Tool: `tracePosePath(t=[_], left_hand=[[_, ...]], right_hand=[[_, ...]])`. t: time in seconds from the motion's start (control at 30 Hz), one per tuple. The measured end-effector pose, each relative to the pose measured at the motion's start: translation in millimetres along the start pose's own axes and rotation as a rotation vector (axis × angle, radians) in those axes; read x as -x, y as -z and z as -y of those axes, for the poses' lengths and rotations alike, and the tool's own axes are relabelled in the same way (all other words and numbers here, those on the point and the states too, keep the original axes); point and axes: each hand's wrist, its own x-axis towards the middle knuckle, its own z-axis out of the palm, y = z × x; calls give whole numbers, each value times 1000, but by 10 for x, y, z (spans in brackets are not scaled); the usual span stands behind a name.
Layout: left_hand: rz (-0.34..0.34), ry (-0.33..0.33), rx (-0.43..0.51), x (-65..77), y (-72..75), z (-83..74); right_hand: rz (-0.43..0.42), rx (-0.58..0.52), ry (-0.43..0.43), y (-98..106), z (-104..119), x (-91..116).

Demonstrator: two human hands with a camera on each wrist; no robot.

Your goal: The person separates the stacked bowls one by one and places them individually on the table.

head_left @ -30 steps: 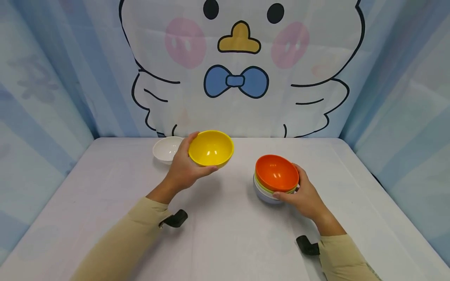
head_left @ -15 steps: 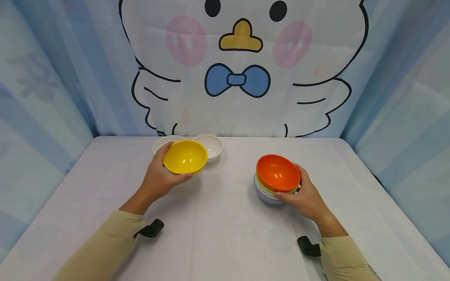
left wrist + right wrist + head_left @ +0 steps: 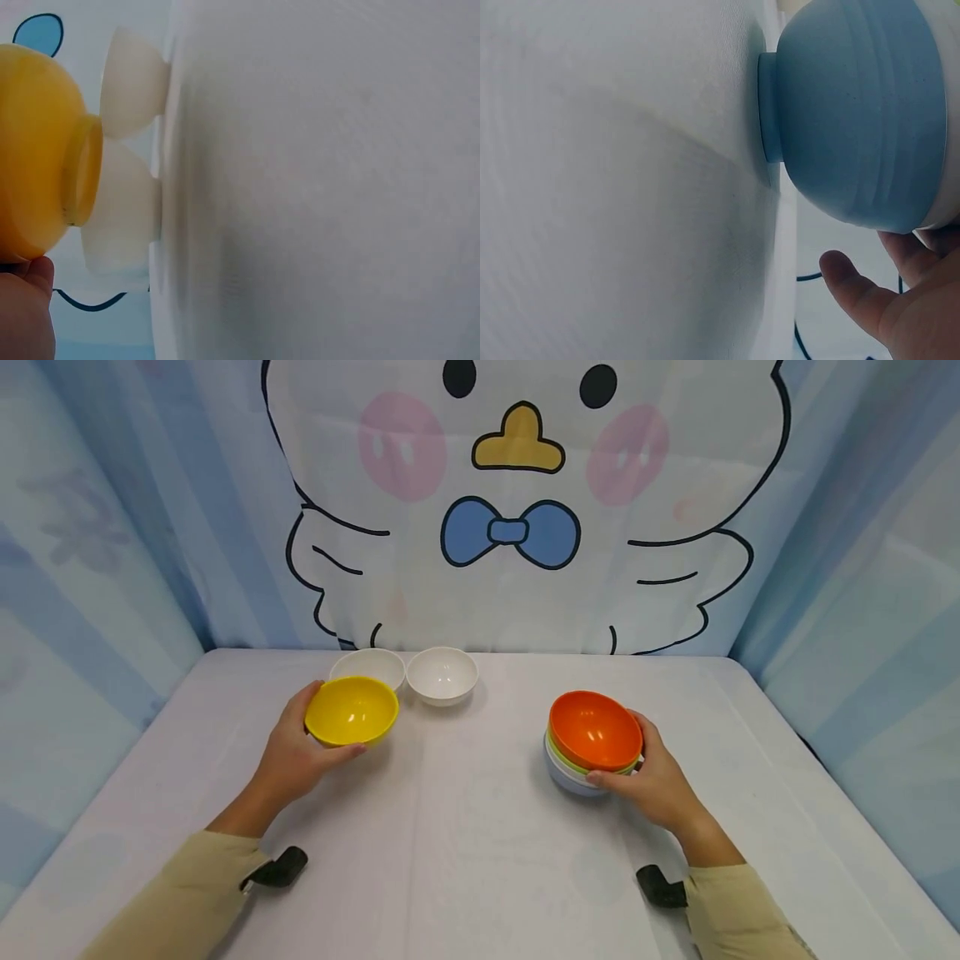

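On the right of the desk [image 3: 480, 860], the right grip [image 3: 651, 783] clasps a bowl stack [image 3: 592, 739], orange uppermost. The left grip [image 3: 296, 756] holds a yellow bowl [image 3: 352, 712] aloft, partly hiding the left white bowl [image 3: 369, 662]; the right white bowl [image 3: 442, 677] adjoins; a printed curtain [image 3: 510, 602] hangs behind.

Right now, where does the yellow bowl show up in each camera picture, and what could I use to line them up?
Head: left of centre, in the left hand, the yellow bowl partly overlapping the left white bowl.
Left wrist: at the left edge, cut off by the frame, its foot toward the right.
Right wrist: not in it.
Shared landmark: the white tabletop, visible in all three.
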Motion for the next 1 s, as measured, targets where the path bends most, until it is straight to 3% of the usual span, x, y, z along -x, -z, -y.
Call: tracePosePath(t=[0.17, 0.5, 1.0], left_hand=[[25, 37, -19, 38, 3, 47], [60, 50, -20, 37, 4, 72], [205, 101, -43, 34, 65, 120]], right_hand=[[1, -12, 1, -2, -17, 21], [-3, -4, 7, -8, -47, 26], [-2, -3, 19, -12, -54, 1]])
